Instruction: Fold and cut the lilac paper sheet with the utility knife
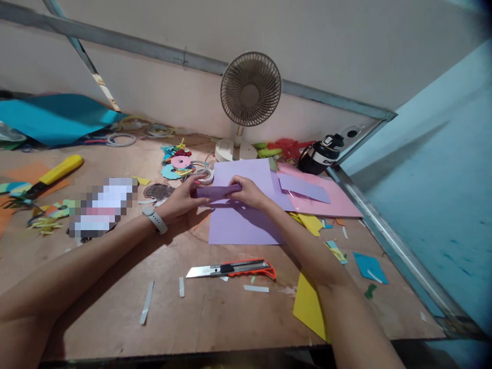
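Purple paper forms the workpiece: a narrow purple piece [216,192] held between both hands above a larger purple sheet [244,225], which lies flat on the wooden surface [103,323]. The left hand [184,197], with a pale watch [154,219] at the wrist, grips the left end of the piece; its fingers lie above and its thumb below. The right hand [248,191] has its fingers closed on the right end.

An orange-handled cutter [230,269] lies on the near side of the sheet, apart from it, with its blade pointing left. White paper strips [146,302] lie around the cutter. A yellow sheet [308,307] lies partly beneath the right forearm. To the right of the purple sheet, pink paper [340,202] carries a smaller purple rectangle [307,189]. A desk fan [251,95] stands behind the purple sheet; a black-and-white bottle [321,154] leans at the far right. A yellow-handled tool [60,170] lies at the far left.
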A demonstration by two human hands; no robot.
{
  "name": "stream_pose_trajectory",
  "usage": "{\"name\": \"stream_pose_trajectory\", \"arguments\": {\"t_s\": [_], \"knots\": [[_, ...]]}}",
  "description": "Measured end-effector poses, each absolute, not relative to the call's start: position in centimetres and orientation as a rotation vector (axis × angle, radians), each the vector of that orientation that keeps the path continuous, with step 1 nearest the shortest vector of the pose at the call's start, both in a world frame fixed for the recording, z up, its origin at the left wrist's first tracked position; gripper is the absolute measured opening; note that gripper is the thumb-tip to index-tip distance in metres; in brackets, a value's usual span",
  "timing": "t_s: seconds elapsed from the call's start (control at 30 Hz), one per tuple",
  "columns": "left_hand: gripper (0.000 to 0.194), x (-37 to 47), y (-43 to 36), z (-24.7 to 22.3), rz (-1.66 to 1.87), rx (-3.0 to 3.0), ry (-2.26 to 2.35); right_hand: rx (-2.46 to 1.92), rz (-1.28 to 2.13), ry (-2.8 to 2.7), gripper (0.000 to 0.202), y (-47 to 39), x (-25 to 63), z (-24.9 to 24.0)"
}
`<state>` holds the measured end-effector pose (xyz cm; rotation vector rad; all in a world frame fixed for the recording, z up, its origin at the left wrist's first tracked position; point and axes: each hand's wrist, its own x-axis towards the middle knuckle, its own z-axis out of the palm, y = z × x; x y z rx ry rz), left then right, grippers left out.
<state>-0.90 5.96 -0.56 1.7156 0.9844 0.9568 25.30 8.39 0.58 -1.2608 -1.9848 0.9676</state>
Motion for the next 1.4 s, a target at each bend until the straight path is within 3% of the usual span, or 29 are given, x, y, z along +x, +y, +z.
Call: {"name": "stream_pose_trajectory", "arguments": {"t_s": [0.2, 0.43, 0.83, 1.03, 1.4], "knots": [[0.048, -0.7, 6.3, -1.3, 1.037, 1.649, 0.887, -1.184, 0.984, -1.752, 0.029, 7.2, 24.6, -1.2], [0.063, 0.2, 6.2, -1.5, 1.013, 1.790, 0.868, -1.138, 1.009, -1.583, 0.047, 6.2, 22.3, -3.2], [0.071, 0.2, 6.6, -1.2, 0.894, 2.031, 0.966, -1.181, 0.983, -1.662, 0.022, 6.2, 22.5, -2.2], [0.036, -0.9, 7.0, -0.3, 0.761, 2.099, 1.032, -1.245, 0.955, -1.616, 0.017, 5.5, 24.8, -2.0], [0.021, -3.8, 8.1, 1.9, 0.770, 2.167, 1.171, -1.322, 0.910, -1.388, 0.021, 5.7, 26.4, -2.3]]}}
